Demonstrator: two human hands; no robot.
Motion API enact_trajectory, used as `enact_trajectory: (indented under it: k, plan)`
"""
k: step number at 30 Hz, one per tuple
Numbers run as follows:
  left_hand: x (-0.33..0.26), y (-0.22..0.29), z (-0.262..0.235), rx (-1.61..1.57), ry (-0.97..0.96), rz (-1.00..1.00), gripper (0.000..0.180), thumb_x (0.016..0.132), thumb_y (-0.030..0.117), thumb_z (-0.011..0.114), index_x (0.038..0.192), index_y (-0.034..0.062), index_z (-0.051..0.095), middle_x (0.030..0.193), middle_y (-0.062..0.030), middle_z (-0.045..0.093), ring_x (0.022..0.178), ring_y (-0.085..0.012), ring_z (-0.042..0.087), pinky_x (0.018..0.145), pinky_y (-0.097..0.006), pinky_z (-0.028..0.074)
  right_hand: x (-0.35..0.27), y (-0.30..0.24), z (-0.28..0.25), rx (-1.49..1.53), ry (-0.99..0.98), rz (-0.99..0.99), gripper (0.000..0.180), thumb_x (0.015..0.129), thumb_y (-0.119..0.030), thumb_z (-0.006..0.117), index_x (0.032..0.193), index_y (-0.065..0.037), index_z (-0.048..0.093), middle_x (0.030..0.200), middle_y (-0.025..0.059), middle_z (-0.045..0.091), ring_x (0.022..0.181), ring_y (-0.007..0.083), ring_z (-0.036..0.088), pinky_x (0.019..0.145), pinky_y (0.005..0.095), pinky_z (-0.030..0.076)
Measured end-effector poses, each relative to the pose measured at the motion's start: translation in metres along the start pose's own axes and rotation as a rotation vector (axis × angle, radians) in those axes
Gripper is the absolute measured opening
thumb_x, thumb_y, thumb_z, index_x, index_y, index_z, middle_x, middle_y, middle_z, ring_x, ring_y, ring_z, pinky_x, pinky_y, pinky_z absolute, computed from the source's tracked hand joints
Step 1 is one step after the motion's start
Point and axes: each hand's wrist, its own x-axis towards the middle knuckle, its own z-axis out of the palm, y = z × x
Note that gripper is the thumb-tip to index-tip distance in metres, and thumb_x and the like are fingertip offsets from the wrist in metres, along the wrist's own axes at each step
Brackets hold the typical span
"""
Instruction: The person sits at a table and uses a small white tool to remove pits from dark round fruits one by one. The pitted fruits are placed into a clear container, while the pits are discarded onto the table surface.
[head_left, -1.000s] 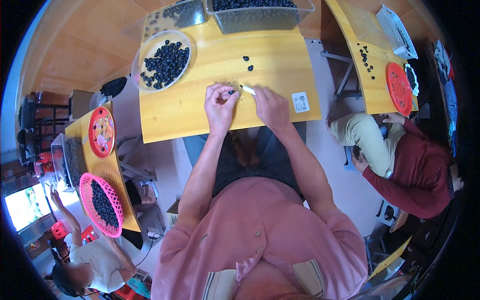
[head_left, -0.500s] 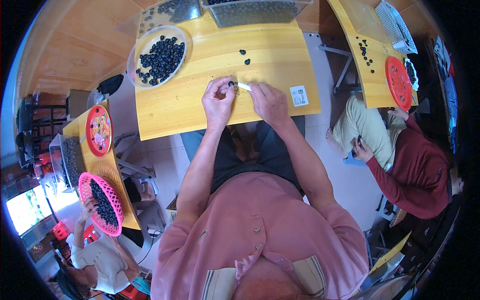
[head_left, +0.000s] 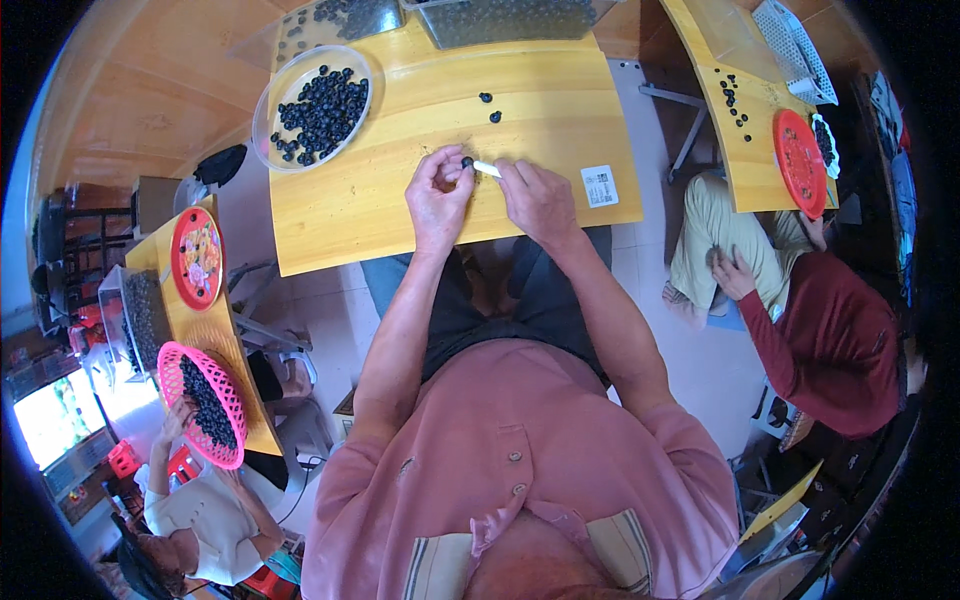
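My left hand (head_left: 438, 198) pinches a small black round piece (head_left: 467, 163) between thumb and fingertips, above the wooden table (head_left: 400, 225). In my right hand (head_left: 538, 200) is a slim white stick-like tool (head_left: 487, 169), its left end meeting the black piece. Where that end touches, the detail is too small to make out. Two loose black pieces (head_left: 495, 117) lie on the table just beyond my hands. A white printed label (head_left: 598, 187) is on the tabletop right of my right hand.
A round clear tub (head_left: 262, 125) of black pieces stands at the table's left. A large clear bin (head_left: 440, 30) stands at the far edge. Two people work beside me, one at a pink basket (head_left: 236, 425) on the left, one near a red tray (head_left: 795, 150) on the right.
The white tool's end has come up against the black piece, and my left fingers have shifted slightly. At the right, the other person's hand has moved over their leg.
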Motion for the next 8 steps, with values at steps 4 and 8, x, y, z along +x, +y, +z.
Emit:
enact_trajectory:
  k: [4, 8]
  plan:
    - [-0.0010, 0.0068, 0.0013, 0.066, -0.025, -0.029, 0.040, 0.095, -0.008, 0.072, 0.134, -0.0040, 0.062, 0.111, -0.0069, 0.068, 0.096, -0.0095, 0.067, 0.088, -0.023, 0.056, -0.0010, 0.0006, 0.0004, -0.009, -0.004, 0.013, 0.023, 0.090, -0.013, 0.078, 0.111, -0.008, 0.071, 0.080, 0.0062, 0.059, 0.071, 0.0236, 0.067, 0.060, 0.0396, 0.054]
    - [-0.0011, 0.0092, 0.0011, 0.101, -0.015, -0.056, 0.042, 0.095, -0.007, 0.073, 0.135, -0.0029, 0.062, 0.112, -0.0066, 0.068, 0.096, -0.0094, 0.067, 0.088, -0.022, 0.055, -0.0002, 0.0003, -0.0013, -0.026, -0.020, 0.003, 0.022, 0.091, -0.014, 0.072, 0.112, -0.009, 0.069, 0.082, 0.0053, 0.061, 0.072, 0.0219, 0.069, 0.060, 0.0387, 0.056]
